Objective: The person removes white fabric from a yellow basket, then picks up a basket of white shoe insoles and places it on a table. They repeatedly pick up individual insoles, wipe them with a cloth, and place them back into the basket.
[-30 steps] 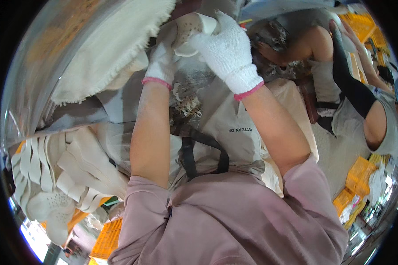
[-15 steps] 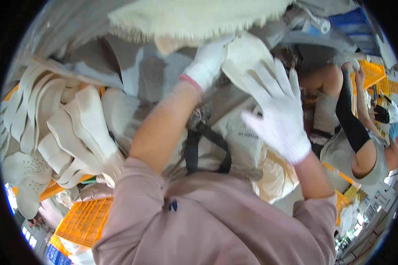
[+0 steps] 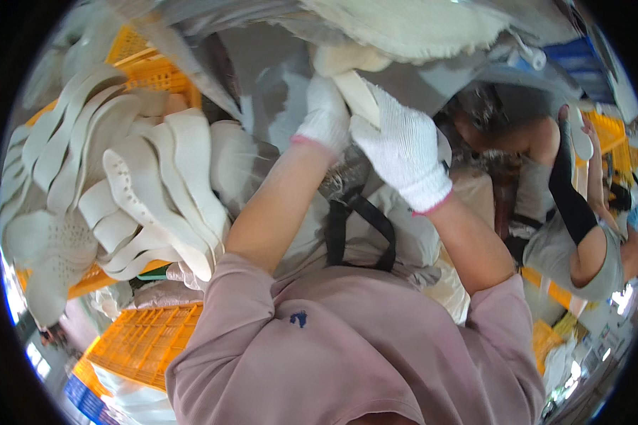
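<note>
A cream foam insole point(image 3: 359, 100) is held up between my two white-gloved hands, its narrow side facing me. My left hand point(image 3: 323, 117) closes on its left side; most of those fingers are hidden. My right hand point(image 3: 405, 147) grips its lower right part with the fingers wrapped round it. Just beyond the piece hangs a big cream pad with a frayed, fuzzy edge point(image 3: 418, 32). A rounded cream piece point(image 3: 344, 60) shows between the insole and that pad.
At left, many cream insoles point(image 3: 145, 184), some with small holes, lie heaped over an orange crate. Another orange crate point(image 3: 149, 340) is below them. A black strap point(image 3: 365, 230) lies before my shirt. To the right, a co-worker's arm in a black sleeve point(image 3: 571, 188) holds a pale sole.
My right hand, spread flat over the insole before, has moved left and closed on it. The insole has turned from its broad face to its side. The view has shifted slightly.
</note>
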`<state>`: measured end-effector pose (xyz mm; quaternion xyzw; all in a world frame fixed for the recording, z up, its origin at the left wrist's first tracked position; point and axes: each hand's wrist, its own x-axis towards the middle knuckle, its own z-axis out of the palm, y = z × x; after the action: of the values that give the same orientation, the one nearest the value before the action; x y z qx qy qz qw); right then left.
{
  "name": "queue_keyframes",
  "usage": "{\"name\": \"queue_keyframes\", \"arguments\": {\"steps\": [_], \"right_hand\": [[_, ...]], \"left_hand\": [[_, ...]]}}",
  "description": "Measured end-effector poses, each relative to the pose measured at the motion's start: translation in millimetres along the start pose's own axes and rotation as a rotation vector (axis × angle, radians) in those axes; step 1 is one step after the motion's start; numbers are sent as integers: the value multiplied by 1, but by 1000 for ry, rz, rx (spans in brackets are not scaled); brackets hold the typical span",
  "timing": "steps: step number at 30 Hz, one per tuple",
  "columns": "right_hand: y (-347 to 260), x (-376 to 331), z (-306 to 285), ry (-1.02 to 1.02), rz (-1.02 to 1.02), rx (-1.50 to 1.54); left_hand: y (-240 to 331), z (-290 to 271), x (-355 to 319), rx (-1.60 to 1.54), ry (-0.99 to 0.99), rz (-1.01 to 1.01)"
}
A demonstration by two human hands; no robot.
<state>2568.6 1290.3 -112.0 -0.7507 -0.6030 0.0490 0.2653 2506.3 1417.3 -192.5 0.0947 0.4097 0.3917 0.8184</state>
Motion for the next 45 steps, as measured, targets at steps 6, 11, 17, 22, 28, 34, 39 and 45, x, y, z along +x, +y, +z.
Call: {"name": "queue_keyframes", "arguments": {"steps": [6, 11, 17, 22, 28, 34, 39, 45], "right_hand": [[11, -12, 22, 171, 40, -10], [-8, 33, 25, 137, 127, -54], [-24, -1, -25, -335, 48, 296], [-13, 44, -14, -455, 296, 904], [-8, -32, -29, -377, 640, 1246], [21, -29, -18, -502, 663, 1482], [9, -80, -34, -336, 435, 773], [-38, -46, -25, -35, 161, 182]], "left_hand": [[6, 0, -21, 499, -132, 271], [-14, -3, -15, 949, -203, 1191], [-37, -45, 33, 89, -250, -153], [2, -30, 48, 15, -388, -29], [-16, -23, -29, 153, 28, 76], [-4, -22, -18, 292, 28, 348], [-48, -58, -17, -65, -436, 37], [-43, -59, 25, -351, -758, -174]]}}
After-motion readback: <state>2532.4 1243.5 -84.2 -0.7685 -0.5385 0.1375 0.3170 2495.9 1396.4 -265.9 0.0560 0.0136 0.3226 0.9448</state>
